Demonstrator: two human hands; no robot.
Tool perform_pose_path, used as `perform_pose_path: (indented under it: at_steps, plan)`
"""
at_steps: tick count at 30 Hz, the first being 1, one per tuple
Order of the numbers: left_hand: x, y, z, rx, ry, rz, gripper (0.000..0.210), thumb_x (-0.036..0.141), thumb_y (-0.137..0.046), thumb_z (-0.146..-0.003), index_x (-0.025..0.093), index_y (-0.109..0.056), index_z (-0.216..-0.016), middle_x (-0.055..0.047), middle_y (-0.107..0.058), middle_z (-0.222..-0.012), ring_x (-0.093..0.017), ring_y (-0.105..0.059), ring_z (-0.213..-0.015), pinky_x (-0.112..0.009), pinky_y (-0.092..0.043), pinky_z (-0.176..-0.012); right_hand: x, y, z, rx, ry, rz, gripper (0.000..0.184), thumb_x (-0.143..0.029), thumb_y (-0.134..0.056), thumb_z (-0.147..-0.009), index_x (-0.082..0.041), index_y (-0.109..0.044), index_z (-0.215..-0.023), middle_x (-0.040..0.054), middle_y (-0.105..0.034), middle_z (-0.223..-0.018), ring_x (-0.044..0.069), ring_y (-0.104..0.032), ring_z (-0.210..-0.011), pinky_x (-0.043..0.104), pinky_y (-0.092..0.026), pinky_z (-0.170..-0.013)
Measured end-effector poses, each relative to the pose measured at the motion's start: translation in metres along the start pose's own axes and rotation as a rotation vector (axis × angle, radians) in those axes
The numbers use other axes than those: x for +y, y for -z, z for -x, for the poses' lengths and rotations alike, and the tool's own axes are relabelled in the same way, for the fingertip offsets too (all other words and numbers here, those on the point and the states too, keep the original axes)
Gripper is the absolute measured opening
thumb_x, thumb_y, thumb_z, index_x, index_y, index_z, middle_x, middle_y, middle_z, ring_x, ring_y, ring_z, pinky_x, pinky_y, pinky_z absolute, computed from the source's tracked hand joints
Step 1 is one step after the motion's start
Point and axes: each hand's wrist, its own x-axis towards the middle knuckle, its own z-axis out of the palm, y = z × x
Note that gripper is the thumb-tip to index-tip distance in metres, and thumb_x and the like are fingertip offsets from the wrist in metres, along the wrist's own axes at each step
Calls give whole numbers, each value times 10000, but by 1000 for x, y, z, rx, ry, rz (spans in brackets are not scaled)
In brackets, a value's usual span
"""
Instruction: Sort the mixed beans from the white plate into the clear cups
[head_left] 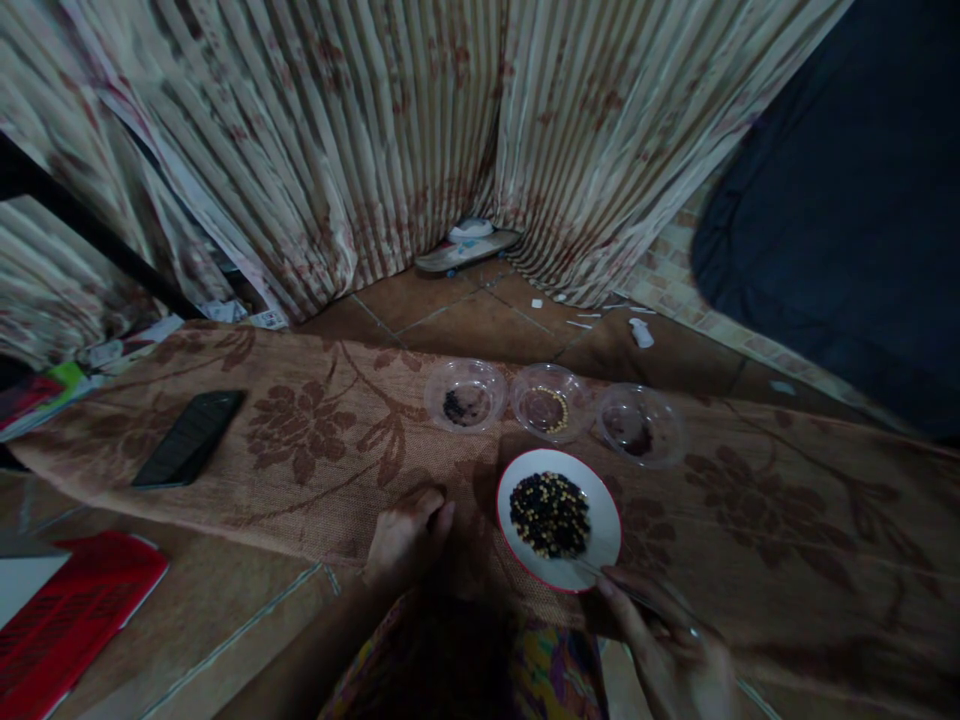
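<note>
Looking at the right hand (667, 640), what is seen between its fingers?

"A thin metal utensil (589, 567) is held there, clamped between thumb and forefinger. Its working end is not shown clearly."

"Which way is it pointed?"

"It is slanted up and to the left from the fingers, its long axis laid across the near right rim of the round white bowl with a red edge (604, 512). The heap of mixed black and yellow grains (551, 515) is contained in that bowl, ahead and to the left of those fingertips. Whether the heap is touched by the tip cannot be told."

"And how is the left hand (409, 535) placed?"

"It is rested on the brown woven cloth with dark flowers (300, 500), left of the bowl and apart from it. Its fingers are curled in together; nothing is seen held, though the palm side is hidden. The bowl is approached more closely by the right hand."

"What is set beyond?"

"Three clear round plastic tubs (544, 376) are lined up along the far edge."
</note>
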Motion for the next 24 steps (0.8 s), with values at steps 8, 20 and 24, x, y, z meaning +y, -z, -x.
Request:
perform_pose_path:
  at_steps: [8,20,24]
  plan:
    - [2,1,0,15,8,-19,271,338,-411,-964,215,-579,-791,-21,-665,-756,-149,-650,-720,-241,-444,-643,2,2,0,20,-42,-41,301,-496,-693,-750,-210,-779,-785,86,-757,-885,234,-723,-786,242,-577,-572]
    - [1,5,0,-8,-2,21,248,317,-414,-964,223,-530,-765,-8,-654,-749,-153,-646,-712,-247,-436,-625,-52,-3,-114,276,140,-201,250,-396,-662,-794,-156,-731,-798,100,-748,-891,234,-689,-861,393,-547,-822]
    - [1,4,1,-1,-5,33,230,299,-416,-965,226,-526,-777,-6,-656,-759,-152,-650,-716,-248,-438,-616,-49,-13,-129,286,117,-264,267,-384,-662,-793,-132,-728,-849,128,-746,-944,256,-685,-905,431,-530,-868]
